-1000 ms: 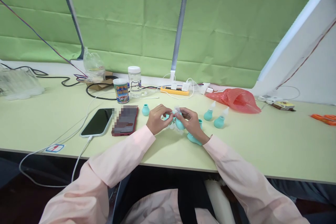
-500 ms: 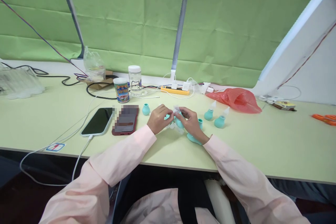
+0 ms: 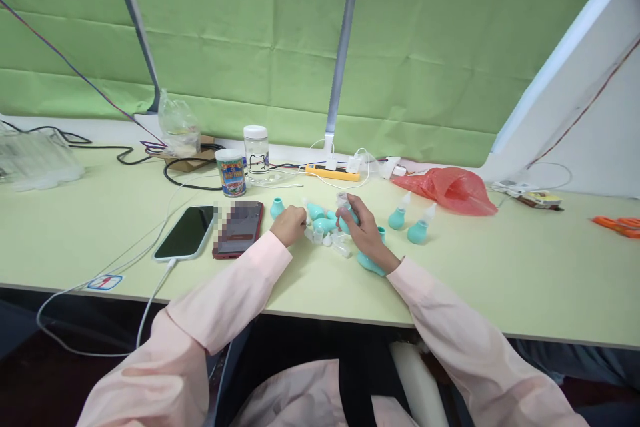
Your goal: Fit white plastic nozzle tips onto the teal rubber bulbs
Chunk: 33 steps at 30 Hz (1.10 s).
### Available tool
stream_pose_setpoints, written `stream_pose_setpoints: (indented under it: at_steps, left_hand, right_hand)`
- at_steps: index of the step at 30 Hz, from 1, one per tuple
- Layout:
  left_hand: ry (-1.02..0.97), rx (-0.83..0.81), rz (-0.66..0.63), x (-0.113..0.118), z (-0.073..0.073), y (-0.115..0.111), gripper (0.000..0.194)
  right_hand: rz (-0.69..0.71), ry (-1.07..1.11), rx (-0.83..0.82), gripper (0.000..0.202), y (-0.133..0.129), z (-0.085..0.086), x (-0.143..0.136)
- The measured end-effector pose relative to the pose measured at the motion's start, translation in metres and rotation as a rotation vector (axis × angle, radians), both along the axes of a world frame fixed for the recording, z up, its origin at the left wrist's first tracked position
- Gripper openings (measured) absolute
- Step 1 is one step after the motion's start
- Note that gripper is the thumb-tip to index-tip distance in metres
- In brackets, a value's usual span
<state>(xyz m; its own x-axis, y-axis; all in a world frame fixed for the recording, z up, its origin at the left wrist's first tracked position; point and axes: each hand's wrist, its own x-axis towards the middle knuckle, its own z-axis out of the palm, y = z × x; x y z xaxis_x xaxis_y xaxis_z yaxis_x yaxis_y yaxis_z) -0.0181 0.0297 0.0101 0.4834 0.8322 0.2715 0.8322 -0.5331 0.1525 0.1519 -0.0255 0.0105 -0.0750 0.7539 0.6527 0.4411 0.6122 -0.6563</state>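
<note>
My right hand [image 3: 365, 227] is closed around a teal squeeze bulb [image 3: 349, 220], which has a clear plastic piece [image 3: 342, 198] at its top. My left hand [image 3: 290, 225] rests low over the table with its fingers bent together beside small clear plastic parts [image 3: 318, 235]; whatever is in its fingertips is hidden. Between the hands lie loose teal bulbs [image 3: 325, 225] and a clear tip [image 3: 342, 249]. An open-necked teal bulb [image 3: 277, 207] stands just behind my left hand. Another teal bulb [image 3: 371, 263] lies by my right wrist.
Two bulbs with clear nozzles [image 3: 397, 217] stand to the right, near a red plastic bag [image 3: 450, 190]. Two phones [image 3: 185, 233] lie left, one with a cable. A noodle cup [image 3: 231, 173], a clear bottle [image 3: 257, 153] and a yellow power strip [image 3: 333, 173] are behind.
My left hand has moved left and away from the bulb in my right hand, down to the small clear parts. The right hand still holds the bulb, whose clear top now shows.
</note>
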Motion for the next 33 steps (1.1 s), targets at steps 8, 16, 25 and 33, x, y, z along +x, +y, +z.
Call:
stream_pose_setpoints:
  at_steps: [8, 16, 25, 33]
  left_hand:
    - [0.026, -0.028, -0.022, 0.000, -0.004, 0.002, 0.022]
    - [-0.335, 0.159, 0.026, 0.009, 0.022, -0.031, 0.033]
    - [-0.454, 0.100, -0.236, 0.022, 0.012, -0.041, 0.042]
    - [-0.896, -0.406, -0.363, 0.028, 0.008, -0.035, 0.043]
  right_hand:
    - [-0.116, -0.253, 0.161, 0.021, -0.005, 0.002, -0.002]
    - [-0.198, -0.542, 0.194, 0.007, -0.009, -0.005, -0.006]
    - [-0.097, -0.531, 0.127, 0.005, -0.016, -0.008, -0.020]
    - [0.065, -0.522, 0.129, 0.007, -0.018, 0.001, -0.014]
